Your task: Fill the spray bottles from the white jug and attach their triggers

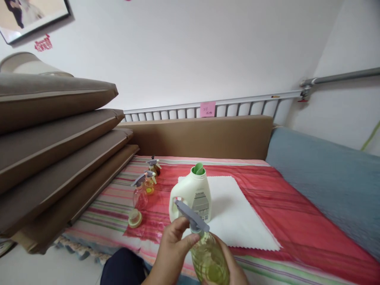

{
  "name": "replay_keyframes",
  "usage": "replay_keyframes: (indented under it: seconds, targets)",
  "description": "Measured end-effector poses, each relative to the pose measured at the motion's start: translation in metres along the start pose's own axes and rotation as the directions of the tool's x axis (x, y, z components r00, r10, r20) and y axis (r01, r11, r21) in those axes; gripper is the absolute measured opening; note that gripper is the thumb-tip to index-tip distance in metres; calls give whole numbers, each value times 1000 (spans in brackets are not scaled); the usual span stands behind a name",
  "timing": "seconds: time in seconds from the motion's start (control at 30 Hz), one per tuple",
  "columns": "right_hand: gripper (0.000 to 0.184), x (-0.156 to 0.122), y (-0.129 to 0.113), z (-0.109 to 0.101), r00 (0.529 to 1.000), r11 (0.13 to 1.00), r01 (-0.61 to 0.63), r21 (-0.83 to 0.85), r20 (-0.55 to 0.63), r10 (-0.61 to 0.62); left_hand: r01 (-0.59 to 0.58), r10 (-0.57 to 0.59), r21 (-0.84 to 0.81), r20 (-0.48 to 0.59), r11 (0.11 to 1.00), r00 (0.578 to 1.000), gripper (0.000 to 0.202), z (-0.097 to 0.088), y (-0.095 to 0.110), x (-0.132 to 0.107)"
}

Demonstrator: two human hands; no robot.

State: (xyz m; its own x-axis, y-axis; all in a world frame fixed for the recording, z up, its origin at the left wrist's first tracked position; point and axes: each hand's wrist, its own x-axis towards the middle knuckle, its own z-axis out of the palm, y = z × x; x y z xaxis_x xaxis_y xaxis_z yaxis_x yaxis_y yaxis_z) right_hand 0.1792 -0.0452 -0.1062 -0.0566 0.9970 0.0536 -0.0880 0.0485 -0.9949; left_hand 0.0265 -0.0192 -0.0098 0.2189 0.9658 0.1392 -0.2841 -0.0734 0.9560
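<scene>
A see-through spray bottle (209, 259) with a yellow-green look is held upright, slightly tilted, close in front of me. Its grey spray head (192, 215) sits on the neck. My left hand (170, 249) pinches the collar of that head between thumb and fingers. Around the bottle's body my right hand (234, 265) is wrapped from the right side; part of it is cut off by the lower edge. Just behind stands a white detergent jug (190, 186), its mouth uncapped and showing a green pour spout (198, 169). A white mat (240, 213) lies under it.
Several spray bottles (140, 198) stand on the left, beside a pale round cap (135, 218). Red cloth (255, 178) covers the striped bedding. Stacked brown cushions (59, 130) rise at the left; a blue-grey cushion (323, 170) flanks the right. A radiator (243, 107) runs behind.
</scene>
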Motion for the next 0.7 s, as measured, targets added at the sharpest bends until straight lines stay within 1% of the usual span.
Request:
replay_keyframes:
  seconds: [0.07, 0.13, 0.2, 0.27, 0.37, 0.47, 0.5, 0.57, 0.63, 0.67, 0.7]
  targets:
    - [83, 1, -3, 2, 999, 1000, -4, -7, 52, 5, -24, 20, -33, -108, 999, 994, 34, 5, -1, 0]
    - [82, 2, -4, 5, 997, 1000, -6, 7, 81, 5, -22, 11, -66, -162, 998, 987, 38, 10, -1, 0]
    - [81, 2, -1, 8, 998, 1000, 1, 15, 58, -2, 10, -18, -62, -133, 998, 991, 38, 15, -2, -1]
    - [81, 3, 4, 10, 1000, 1000, 11, -17, 18, -10, 29, -30, -17, -110, 999, 993, 35, 16, -5, -2]
    - [83, 4, 11, 11, 1000, 996, 18, -83, -14, -20, -12, 22, 54, -192, 998, 981, 34, 15, -10, -3]
    - [84, 4, 15, 7, 1000, 993, 26, -114, 15, -24, -102, 126, 96, -283, 990, 951, 31, 14, -9, -2]
    - [84, 4, 16, 5, 999, 991, 22, -134, 27, -18, -147, 166, 86, -308, 985, 937, 28, 14, -6, -1]
    - [83, 4, 18, 0, 999, 984, 7, -179, 38, 0, -234, 223, 10, -349, 972, 910, 22, 13, 7, 7]
    - [85, 3, 22, -5, 999, 983, -4, -182, 37, 11, -299, 243, -100, -369, 949, 897, 18, 6, 28, 20]
    - [85, 1, 24, -8, 999, 986, -13, -165, 29, 18, -325, 255, -139, -373, 935, 892, 17, 1, 40, 28]
    - [87, 0, 25, -11, 999, 989, -26, -146, 24, 30, -362, 281, -154, -386, 919, 879, 18, -7, 52, 38]
